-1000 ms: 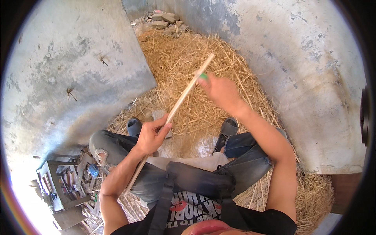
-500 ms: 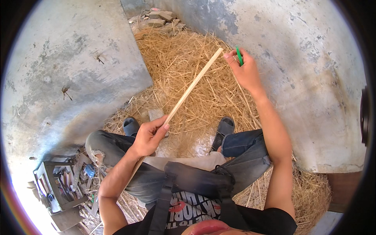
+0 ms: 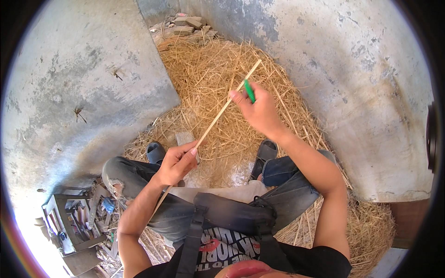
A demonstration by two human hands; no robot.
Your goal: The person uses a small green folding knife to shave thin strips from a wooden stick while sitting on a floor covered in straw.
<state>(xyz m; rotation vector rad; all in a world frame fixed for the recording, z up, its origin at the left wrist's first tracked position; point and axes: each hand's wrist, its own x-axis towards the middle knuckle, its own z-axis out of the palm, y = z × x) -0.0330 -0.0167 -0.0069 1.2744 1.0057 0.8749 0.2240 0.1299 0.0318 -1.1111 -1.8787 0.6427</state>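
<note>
A long, pale strip of split wood or bamboo [image 3: 215,121] slants up and to the right in front of me. My left hand [image 3: 176,164] is closed around it above my left knee, and its lower end runs back under my left forearm. Higher up, my right hand [image 3: 260,110] grips a short green tool [image 3: 250,91] that looks like a handle. Its thumb lies against the strip, and the tool's top meets the strip below its upper end. Whether the tool has a blade cannot be made out.
Loose straw and shavings [image 3: 204,69] cover the floor between my sandalled feet. Grey plastered walls [image 3: 343,92] rise at both sides. Broken bricks [image 3: 187,25] lie in the far corner. A wooden box of tools [image 3: 76,217] stands at lower left.
My right hand has moved down and left with the green tool, from beside the strip's tip onto the strip. The strip now shows a narrower side. My left hand has barely moved.
</note>
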